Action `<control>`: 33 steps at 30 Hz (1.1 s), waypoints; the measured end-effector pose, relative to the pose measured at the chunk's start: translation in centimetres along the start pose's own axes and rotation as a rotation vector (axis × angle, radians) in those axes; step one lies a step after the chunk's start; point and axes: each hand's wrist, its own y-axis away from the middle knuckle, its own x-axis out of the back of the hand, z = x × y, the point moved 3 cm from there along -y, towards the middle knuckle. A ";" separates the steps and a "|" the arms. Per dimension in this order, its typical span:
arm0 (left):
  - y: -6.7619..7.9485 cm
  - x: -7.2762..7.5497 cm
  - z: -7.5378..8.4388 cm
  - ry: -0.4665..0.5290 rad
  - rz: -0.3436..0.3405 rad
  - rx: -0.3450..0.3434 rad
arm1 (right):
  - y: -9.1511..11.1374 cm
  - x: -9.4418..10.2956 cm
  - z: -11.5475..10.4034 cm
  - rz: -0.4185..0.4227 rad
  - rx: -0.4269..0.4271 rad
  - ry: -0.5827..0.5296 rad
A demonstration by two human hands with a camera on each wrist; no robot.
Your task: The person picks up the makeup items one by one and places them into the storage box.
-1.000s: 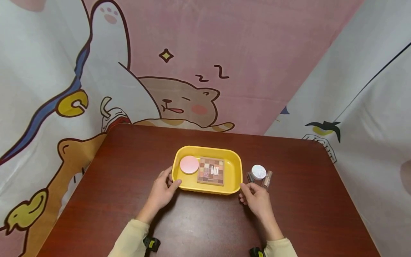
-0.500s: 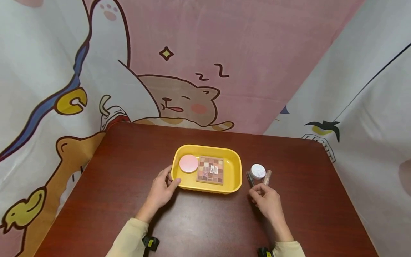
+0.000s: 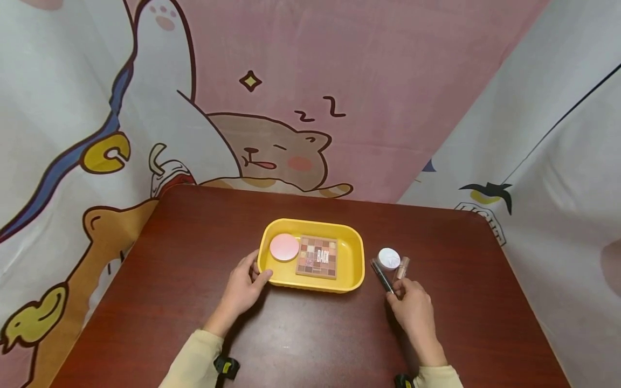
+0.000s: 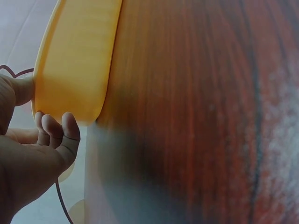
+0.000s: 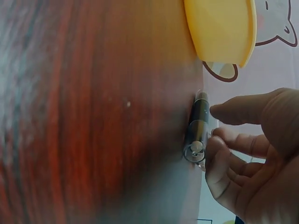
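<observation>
the left hand (image 3: 244,285), fingers bent and thumb over the rim, grips the left end of the yellow tray (image 3: 350,258), which stands on the dark red-brown table (image 3: 310,334). inside the tray, a round pink compact (image 3: 284,247) lies at the left, just beside a square palette (image 3: 316,257) with "back" lettered on its top; the tray's right end is bare. the right hand (image 3: 414,310) is at the near end of the dark pen (image 3: 381,275), thumb and forefinger parted, the other fingers loosely bent; it has hold of nothing, and whether a fingertip touches the pen cannot be told. the pen lies aslant on the table, right of the tray and apart from it. a white-lidded jar (image 3: 388,258) stands beside its far end; right of the jar is a tube (image 3: 401,268), partly hidden by the right hand. behind the table hangs a cartoon-printed cloth (image 3: 388,81).
</observation>
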 end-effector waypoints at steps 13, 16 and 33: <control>0.2 0.3 0.2 0.008 0.006 0.015 | 0.3 -0.6 0.5 -0.043 -0.002 0.048; 0.1 0.2 0.2 0.006 0.007 0.012 | 0.1 -0.6 0.5 -0.054 -0.005 0.054; 0.0 -0.1 0.2 0.012 0.011 0.004 | 0.2 0.1 -0.1 -0.103 -0.031 -0.037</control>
